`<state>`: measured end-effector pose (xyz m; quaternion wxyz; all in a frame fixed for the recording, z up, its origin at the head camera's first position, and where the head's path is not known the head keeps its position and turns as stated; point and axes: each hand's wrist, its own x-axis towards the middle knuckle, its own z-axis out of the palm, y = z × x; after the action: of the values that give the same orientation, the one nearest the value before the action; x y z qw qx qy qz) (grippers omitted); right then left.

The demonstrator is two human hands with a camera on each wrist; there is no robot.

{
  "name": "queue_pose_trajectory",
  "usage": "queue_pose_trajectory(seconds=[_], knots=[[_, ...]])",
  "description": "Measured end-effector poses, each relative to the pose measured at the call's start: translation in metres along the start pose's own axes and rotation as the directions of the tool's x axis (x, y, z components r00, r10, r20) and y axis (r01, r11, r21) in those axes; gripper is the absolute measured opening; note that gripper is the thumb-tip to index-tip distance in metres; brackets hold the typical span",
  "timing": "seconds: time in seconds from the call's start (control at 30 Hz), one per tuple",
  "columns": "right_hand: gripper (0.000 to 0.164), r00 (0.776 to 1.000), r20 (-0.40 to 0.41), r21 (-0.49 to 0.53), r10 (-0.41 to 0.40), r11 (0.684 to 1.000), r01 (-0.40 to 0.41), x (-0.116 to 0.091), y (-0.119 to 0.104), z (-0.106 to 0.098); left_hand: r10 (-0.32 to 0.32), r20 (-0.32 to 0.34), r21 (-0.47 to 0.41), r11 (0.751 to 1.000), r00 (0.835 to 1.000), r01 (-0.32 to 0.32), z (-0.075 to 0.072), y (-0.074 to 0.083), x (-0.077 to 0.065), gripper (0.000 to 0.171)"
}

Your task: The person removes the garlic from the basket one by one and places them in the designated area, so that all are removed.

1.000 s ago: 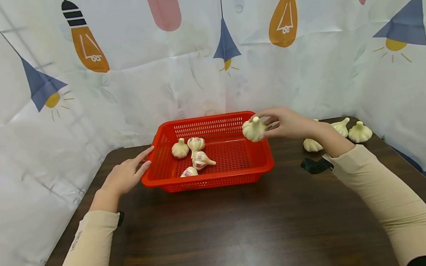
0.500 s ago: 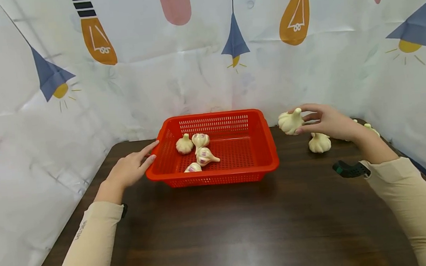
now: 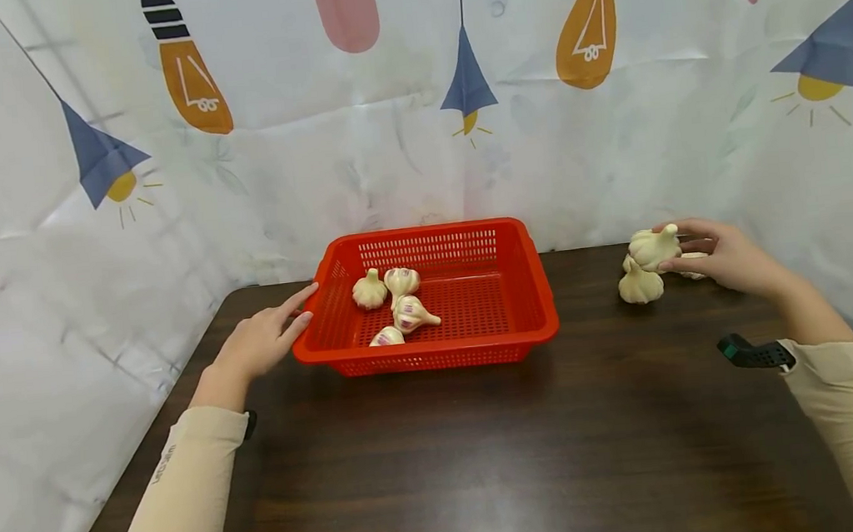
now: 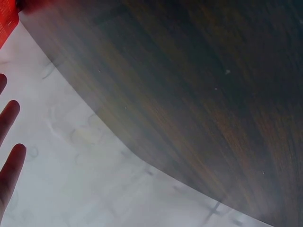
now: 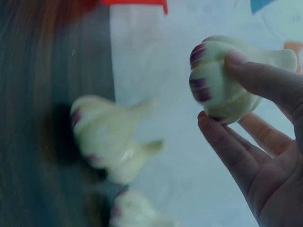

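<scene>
A bulb of garlic (image 5: 222, 80) with purple patches is pinched between the thumb and fingers of my right hand (image 3: 730, 257), held up over other garlic bulbs (image 3: 640, 284) at the table's back right. In the right wrist view several bulbs (image 5: 106, 135) lie below and left of the held one, blurred. My left hand (image 3: 255, 342) reaches to the left side of a red plastic basket (image 3: 433, 347), its fingertips at the rim. Inside the basket, toward its left, lie several garlic bulbs (image 3: 370, 290). Only the left fingers (image 4: 10, 172) show in the left wrist view.
The dark wooden table (image 3: 441, 457) stretches in front of the basket. Behind and beside it hangs a white printed cloth (image 3: 388, 160) with lamp and bulb pictures, close to the basket's back rim.
My right hand has carried the garlic bulb from over the basket's right end rightward to the bulbs on the table. The left hand stays at the basket's rim.
</scene>
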<state>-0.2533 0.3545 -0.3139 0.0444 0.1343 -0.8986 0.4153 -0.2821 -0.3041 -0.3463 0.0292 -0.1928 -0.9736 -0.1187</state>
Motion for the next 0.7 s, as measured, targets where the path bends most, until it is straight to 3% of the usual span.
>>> queue_pose_trajectory(seconds=[0.17, 0.3, 0.53, 0.7], knots=[[0.050, 1.000, -0.012, -0.012, 0.009, 1.000, -0.009, -0.007, 0.024, -0.006, 0.002, -0.005, 0.001, 1.000, 1.000, -0.002, 0.000, -0.001, 0.001, 0.063], [0.051, 0.997, -0.017, -0.044, 0.069, 0.997, -0.070, -0.014, 0.037, -0.009, 0.013, -0.005, -0.004, 1.000, 1.000, -0.013, 0.000, -0.001, 0.001, 0.063], [0.077, 0.980, 0.001, -0.041, 0.201, 0.979, -0.200, -0.021, 0.059, -0.014, 0.006, -0.003, -0.007, 1.000, 1.000, -0.006, 0.002, -0.001, -0.002, 0.063], [0.081, 0.973, -0.013, -0.034, 0.232, 0.972, -0.233, -0.024, 0.079, -0.012, 0.015, -0.012, -0.008, 1.000, 1.000, -0.015, 0.001, -0.002, -0.001, 0.062]])
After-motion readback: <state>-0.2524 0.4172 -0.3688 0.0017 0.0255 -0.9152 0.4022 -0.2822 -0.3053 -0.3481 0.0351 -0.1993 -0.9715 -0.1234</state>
